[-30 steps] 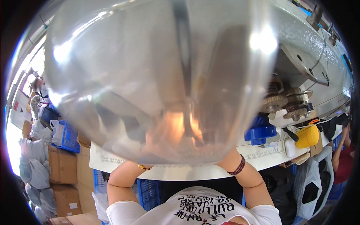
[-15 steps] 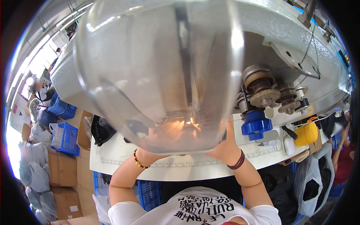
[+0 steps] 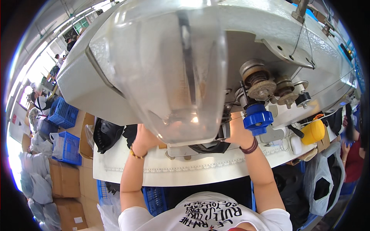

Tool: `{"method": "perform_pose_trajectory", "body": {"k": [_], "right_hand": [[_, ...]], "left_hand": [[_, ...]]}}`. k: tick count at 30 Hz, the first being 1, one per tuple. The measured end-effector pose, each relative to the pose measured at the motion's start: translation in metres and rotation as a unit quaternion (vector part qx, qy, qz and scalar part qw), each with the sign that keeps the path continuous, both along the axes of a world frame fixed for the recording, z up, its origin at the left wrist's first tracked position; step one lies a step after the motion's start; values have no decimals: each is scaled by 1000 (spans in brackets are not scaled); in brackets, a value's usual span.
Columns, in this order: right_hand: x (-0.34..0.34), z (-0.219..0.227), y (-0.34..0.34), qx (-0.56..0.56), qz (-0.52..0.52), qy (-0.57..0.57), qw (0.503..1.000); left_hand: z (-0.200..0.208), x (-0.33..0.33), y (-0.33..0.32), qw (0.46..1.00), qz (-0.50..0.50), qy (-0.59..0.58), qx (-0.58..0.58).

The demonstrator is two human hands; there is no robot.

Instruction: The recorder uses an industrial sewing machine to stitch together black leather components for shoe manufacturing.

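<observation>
A sewing machine [image 3: 154,34] with a pale head fills the upper view, and a clear plastic guard [image 3: 169,96] hangs in front of its needle area. My left hand [image 3: 145,138] is left of the guard, its fingers hidden behind it. On the other side my right hand [image 3: 238,131] reaches in beside the blue knob [image 3: 258,118], its fingers also hidden by the machine. A black piece of material [image 3: 211,148] shows below the guard, between the hands. Whether either hand grips it cannot be seen. Another black piece [image 3: 130,134] lies beside my left wrist.
A black moulded item [image 3: 108,134] lies at the table's left. The white table [image 3: 169,175] has a ruler strip along its front. A yellow container [image 3: 313,132] stands right. Blue crates [image 3: 66,146] and cardboard boxes [image 3: 64,169] sit on the floor left; another person [image 3: 352,158] is far right.
My view has shifted, so the guard and machine appear further left. Both hands have gone further in under the machine head, and black material now shows below the guard.
</observation>
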State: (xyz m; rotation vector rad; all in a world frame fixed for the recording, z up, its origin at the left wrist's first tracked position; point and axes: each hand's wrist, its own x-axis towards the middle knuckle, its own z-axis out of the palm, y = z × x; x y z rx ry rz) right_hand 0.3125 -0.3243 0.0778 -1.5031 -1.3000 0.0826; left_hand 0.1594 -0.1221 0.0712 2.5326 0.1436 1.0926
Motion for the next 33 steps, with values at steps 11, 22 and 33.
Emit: {"method": "perform_pose_trajectory", "body": {"k": [11, 22, 33], "right_hand": [[81, -121, 24, -36, 162, 243, 956], [70, -119, 27, -13, 162, 297, 941], [73, -86, 55, 40, 122, 268, 955]], "left_hand": [[18, 0, -22, 981, -87, 33, 170], [37, -1, -36, 956, -162, 87, 227], [46, 2, -54, 954, -159, 75, 243]]}}
